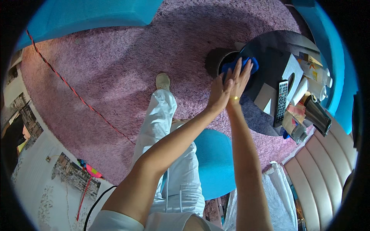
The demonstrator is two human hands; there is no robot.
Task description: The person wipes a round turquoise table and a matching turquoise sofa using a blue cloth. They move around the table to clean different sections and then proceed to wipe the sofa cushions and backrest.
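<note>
A dark round glossy table [268,43] stands at the right of the head view. A blue cloth [253,65] lies at its left edge, partly over the rim of a dark round bin [221,64] beside the table. My right hand [239,79] rests on the cloth with fingers stretched out. My left hand [221,91] is against it, its fingers near the cloth's lower left part. The palms and what lies beneath them are hidden. A white box with an oval opening [289,69] and a remote control [281,102] are to the right of my hands.
Bottles [316,73], a dark cup-like container [318,115] and papers crowd the table's right side. A turquoise stool [215,161] is near my legs. A red and black twisted cord [72,89] crosses the purple carpet [115,57]. Turquoise seating [95,14] curves along the top.
</note>
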